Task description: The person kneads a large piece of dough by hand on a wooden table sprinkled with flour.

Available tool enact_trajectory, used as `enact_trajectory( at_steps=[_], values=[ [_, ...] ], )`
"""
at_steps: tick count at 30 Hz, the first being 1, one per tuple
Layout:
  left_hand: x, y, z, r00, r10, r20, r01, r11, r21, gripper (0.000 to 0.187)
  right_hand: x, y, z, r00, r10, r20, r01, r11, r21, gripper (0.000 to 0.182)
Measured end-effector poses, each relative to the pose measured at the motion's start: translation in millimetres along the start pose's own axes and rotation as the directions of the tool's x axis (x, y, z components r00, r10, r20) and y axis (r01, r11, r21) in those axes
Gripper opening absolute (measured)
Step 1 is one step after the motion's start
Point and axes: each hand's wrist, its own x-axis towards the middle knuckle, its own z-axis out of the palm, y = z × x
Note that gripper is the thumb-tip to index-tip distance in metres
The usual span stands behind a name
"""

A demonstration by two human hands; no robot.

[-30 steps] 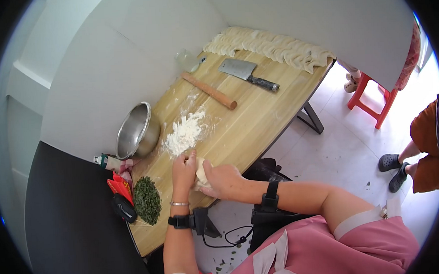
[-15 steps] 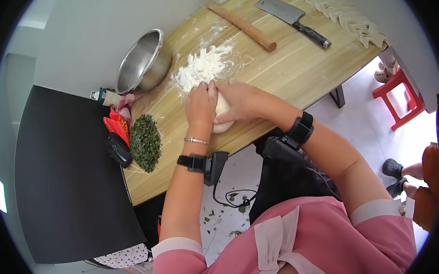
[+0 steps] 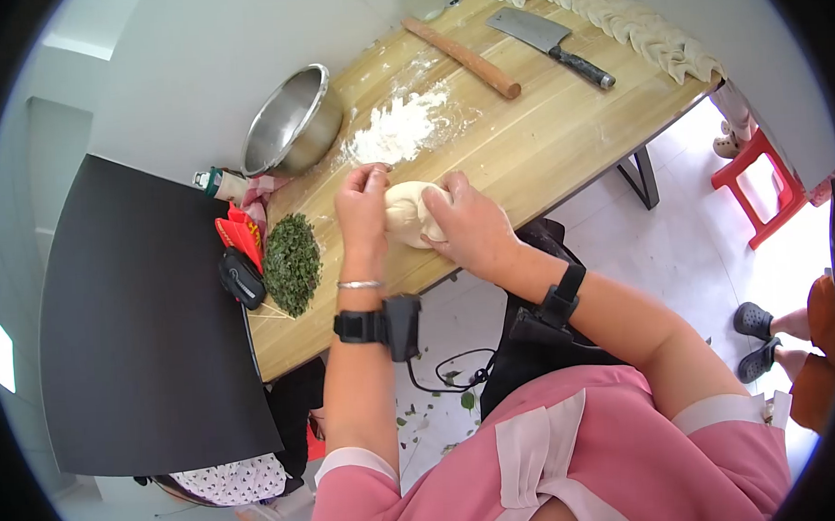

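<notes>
A pale, smooth lump of dough (image 3: 410, 210) with a fold in its surface sits near the front edge of the wooden table. My right hand (image 3: 473, 223) grips its right side, thumb on top and fingers curled around the near edge. Against the dough's left side is my left hand (image 3: 363, 205), its fingers curled in and nothing showing in them. Just beyond the hands lies a patch of white flour (image 3: 400, 126) spread on the wood.
A steel bowl (image 3: 295, 121) stands at the back left, near a heap of chopped greens (image 3: 292, 266). Farther back lie a rolling pin (image 3: 465, 58), a cleaver (image 3: 543, 36) and rows of dumplings (image 3: 631, 23). A red stool (image 3: 764, 185) and a person's feet (image 3: 754, 339) are at right.
My left hand has shifted off the top of the dough to its left side and curled. My right hand has moved right and down, and more of the dough shows.
</notes>
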Motion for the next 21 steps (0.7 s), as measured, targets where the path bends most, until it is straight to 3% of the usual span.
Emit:
enact_trajectory(
  at_steps=[1,2,3,4,5,6,8,10,11,13,14,17,21],
  values=[
    [-12.6,-0.9,7.3,1.000,-0.006,-0.002,0.006,1.000,0.002,0.029,-7.0,-0.4,3.2,0.988,-0.106,-0.112,0.104,0.994,-0.023,0.048],
    [-25.6,-1.4,14.1,0.968,0.238,-0.074,-0.205,0.930,0.306,0.027,-15.2,0.1,4.7,0.988,-0.102,-0.112,0.101,0.995,-0.018,0.048],
    [-38.5,-0.4,20.5,0.875,0.480,-0.063,-0.356,0.727,0.587,0.025,-23.0,2.2,4.3,0.968,-0.191,-0.162,0.178,0.980,-0.089,0.043],
    [-56.6,8.7,26.2,0.885,0.464,-0.041,-0.351,0.722,0.597,0.024,-29.3,5.3,3.2,0.938,-0.279,-0.206,0.248,0.955,-0.165,0.039],
    [-75.3,14.5,31.4,0.896,0.444,-0.019,-0.344,0.718,0.605,0.024,-36.2,6.7,-1.9,0.940,-0.272,-0.207,0.240,0.957,-0.164,0.039],
    [-88.9,8.8,36.6,0.898,0.441,-0.012,-0.345,0.719,0.604,0.024,-42.0,6.6,-11.7,0.941,-0.310,-0.136,0.289,0.945,-0.153,0.034],
    [-101.9,-0.3,46.2,0.776,0.631,0.006,-0.439,0.533,0.724,0.025,-41.4,10.6,-29.3,0.937,-0.342,-0.067,0.331,0.933,-0.141,0.029],
    [-94.3,-7.4,50.5,0.782,0.621,0.049,-0.416,0.462,0.783,0.024,-33.6,14.5,-42.3,0.953,-0.150,0.262,0.137,0.988,0.067,0.031],
    [-90.6,-9.8,50.7,0.788,0.610,0.086,-0.389,0.386,0.836,0.025,-26.6,18.5,-45.1,0.953,-0.148,0.265,0.133,0.988,0.074,0.031],
    [-73.0,-2.4,55.7,0.835,0.538,0.110,-0.353,0.372,0.859,0.024,-3.5,28.0,-51.7,0.968,-0.199,0.155,0.193,0.980,0.057,0.037],
    [-61.2,0.9,58.6,0.872,0.471,0.135,-0.327,0.355,0.876,0.023,10.0,30.7,-59.1,0.952,-0.056,0.300,0.027,0.995,0.099,0.051],
    [-27.5,3.3,64.4,0.904,0.402,0.144,-0.303,0.366,0.880,0.021,41.3,45.5,-47.8,0.934,0.066,0.352,-0.063,0.998,-0.022,0.053],
    [14.1,-3.7,62.0,0.914,0.371,0.162,-0.308,0.376,0.874,0.030,78.8,65.8,-45.0,0.857,0.063,0.511,-0.126,0.988,0.089,0.053]
  ],
)
